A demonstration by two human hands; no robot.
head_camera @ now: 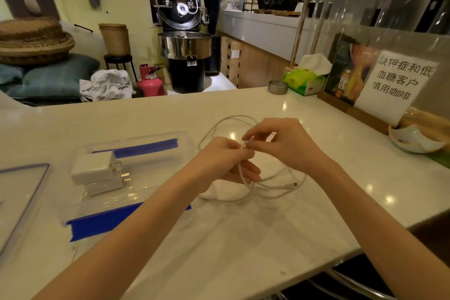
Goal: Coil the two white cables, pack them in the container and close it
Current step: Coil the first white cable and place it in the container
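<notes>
White cable (272, 190) lies in loose loops on the white counter, around and under both hands; I cannot tell the two cables apart. My left hand (226, 161) grips a strand of cable that runs down through its fingers. My right hand (285, 143) pinches a cable end next to the left fingertips. One plug end (295, 184) rests on the counter to the right. A clear plastic container (151, 173) with blue clasps stands open at the left, holding two white chargers (97, 173). Its clear lid (22, 192) lies at the far left.
A white sign in a wooden stand (399, 85), a small ceramic dish (414, 139), a green tissue box (304, 80) and a metal ring (277, 86) sit along the counter's right and far side. The counter's near edge (316, 273) runs diagonally at lower right.
</notes>
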